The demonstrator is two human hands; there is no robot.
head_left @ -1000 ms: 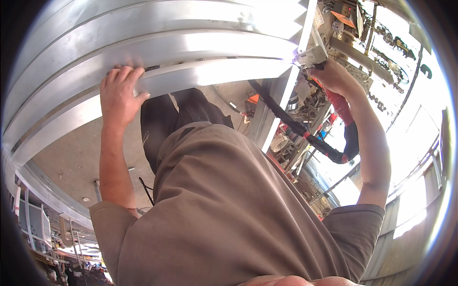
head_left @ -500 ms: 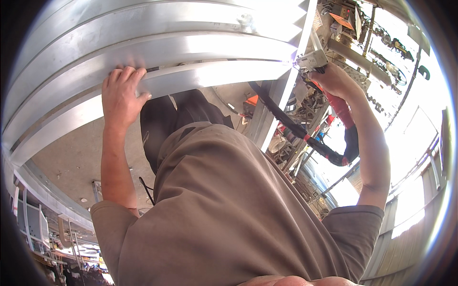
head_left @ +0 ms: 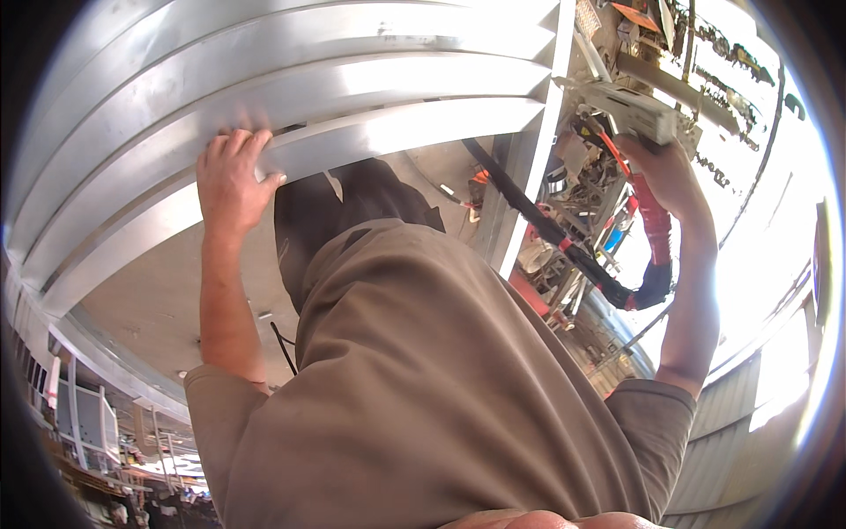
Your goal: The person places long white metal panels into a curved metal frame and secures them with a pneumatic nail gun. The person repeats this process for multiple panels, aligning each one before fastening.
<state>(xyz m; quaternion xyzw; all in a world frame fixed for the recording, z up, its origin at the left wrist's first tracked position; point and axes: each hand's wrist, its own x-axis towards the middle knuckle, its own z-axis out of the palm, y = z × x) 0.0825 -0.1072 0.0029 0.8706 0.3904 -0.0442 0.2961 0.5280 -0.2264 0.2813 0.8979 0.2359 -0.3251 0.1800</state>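
My left hand [head_left: 236, 181] is closed over the nearest metal slat [head_left: 397, 128], fingers over its far edge and thumb on the near side. The slat is one of several shiny, curved-looking silver slats that meet a bright metal upright [head_left: 539, 163] at their right ends. At the right, my right hand [head_left: 674, 181] is wrapped round the handle of what looks like a handheld welding gun [head_left: 641, 113], with a grey boxy head and a thin nozzle pointing left near the upright. A red sleeve [head_left: 650, 212] and thick black cable [head_left: 546, 227] trail from its handle.
Below the slats lies a concrete floor [head_left: 159, 273]. Beyond the upright stand cluttered racks [head_left: 577, 198] of tools and parts. Corrugated wall panels [head_left: 731, 432] rise at the lower right. Metal frames [head_left: 84, 414] stand at the lower left.
My right hand has moved the welding gun right, and its nozzle has drawn back from the slat's end at the upright. My left hand keeps its hold on the slat.
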